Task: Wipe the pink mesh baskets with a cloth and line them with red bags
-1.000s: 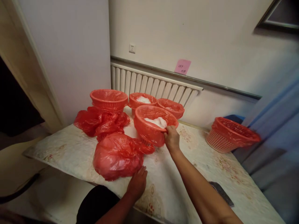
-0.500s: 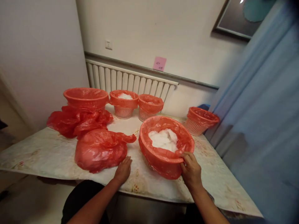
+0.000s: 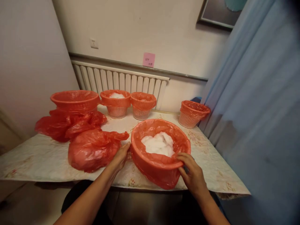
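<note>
A large round basket [image 3: 138, 147] lined with a red plastic bag stands on the table in front of me. Fluffy white material like cotton [image 3: 158, 144] lies inside it. My right hand [image 3: 192, 172] grips the near right rim, fingers over the top and thumb below the edge. At the basket's left side is my left hand [image 3: 122, 154], its fingers stretched out along the wall; whether they press on it is hard to tell. Just left of that hand rests a filled, tied red plastic bag [image 3: 92, 150].
Two small lined baskets [image 3: 117, 111] [image 3: 141, 112] and a large one [image 3: 75, 97] stand along the back. Crumpled red bags [image 3: 67, 123] lie at left. Another small basket [image 3: 189, 120] is by the blue curtain [image 3: 253, 109] at right. A radiator [image 3: 117, 78] is behind.
My left hand has risen from the tabletop to the left side of the large basket. My right hand keeps its grip on the rim. The camera view has shifted slightly.
</note>
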Tool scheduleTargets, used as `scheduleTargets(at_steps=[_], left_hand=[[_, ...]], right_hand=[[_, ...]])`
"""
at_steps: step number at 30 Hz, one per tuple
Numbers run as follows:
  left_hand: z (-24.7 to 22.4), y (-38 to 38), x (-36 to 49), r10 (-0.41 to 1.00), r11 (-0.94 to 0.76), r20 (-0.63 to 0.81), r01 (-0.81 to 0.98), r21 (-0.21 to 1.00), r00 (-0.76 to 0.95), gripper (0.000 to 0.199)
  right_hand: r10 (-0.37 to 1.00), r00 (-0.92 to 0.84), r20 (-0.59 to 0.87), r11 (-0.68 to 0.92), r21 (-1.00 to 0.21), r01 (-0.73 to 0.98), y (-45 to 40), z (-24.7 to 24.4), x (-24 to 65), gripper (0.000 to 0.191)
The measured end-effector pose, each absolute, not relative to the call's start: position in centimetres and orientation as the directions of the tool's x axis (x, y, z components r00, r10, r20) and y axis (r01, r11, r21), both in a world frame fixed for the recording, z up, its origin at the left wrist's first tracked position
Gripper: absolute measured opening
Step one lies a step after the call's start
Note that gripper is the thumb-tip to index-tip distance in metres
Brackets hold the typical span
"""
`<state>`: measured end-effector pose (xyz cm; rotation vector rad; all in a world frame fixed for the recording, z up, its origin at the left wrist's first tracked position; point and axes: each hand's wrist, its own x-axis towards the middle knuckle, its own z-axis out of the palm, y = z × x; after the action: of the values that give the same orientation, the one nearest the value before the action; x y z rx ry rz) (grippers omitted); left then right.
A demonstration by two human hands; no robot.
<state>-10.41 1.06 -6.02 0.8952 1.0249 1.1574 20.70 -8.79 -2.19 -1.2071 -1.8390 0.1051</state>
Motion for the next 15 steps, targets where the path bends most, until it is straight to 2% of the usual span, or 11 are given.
scheduleTargets(at_steps=[2, 5, 8, 10, 12, 15], left_hand=[[-5.2, 0.5, -10.0, 0.973, 0.229, -0.201, -0.338, 0.913, 0.118, 0.033], [-4.2, 0.0, -9.3, 0.964, 0.263, -0.217, -0.402, 0.877, 0.156, 0.021], [-3.1, -0.4, -9.0, 0.957, 0.282, -0.218, -0.449, 0.848, 0.190, 0.012], [-2.6, -0.7, -9.0, 0.956, 0.287, -0.213, -0.476, 0.831, 0.204, 0.010], [-2.2, -1.0, -9.1, 0.958, 0.277, -0.198, -0.503, 0.819, 0.206, 0.011], [-1.5, -1.5, -9.2, 0.967, 0.246, -0.170, -0.535, 0.808, 0.189, 0.012]], right_hand=[[0.836, -0.008, 0.549, 0.441, -0.662, 0.606, -9.5, -2.2, 21.2, 0.046], [0.905, 0.212, 0.369, 0.271, -0.884, 0.381, -10.4, -2.2, 22.3, 0.067], [0.816, 0.512, 0.269, 0.169, -0.957, 0.235, -10.2, -2.8, 23.6, 0.060], [0.774, 0.615, 0.148, 0.105, -0.989, 0.106, -9.5, -3.8, 24.4, 0.057], [0.846, 0.530, -0.062, 0.001, -0.993, -0.116, -8.7, -5.1, 24.6, 0.058], [0.920, 0.256, -0.296, -0.191, -0.910, -0.367, -7.9, -6.7, 24.0, 0.054]])
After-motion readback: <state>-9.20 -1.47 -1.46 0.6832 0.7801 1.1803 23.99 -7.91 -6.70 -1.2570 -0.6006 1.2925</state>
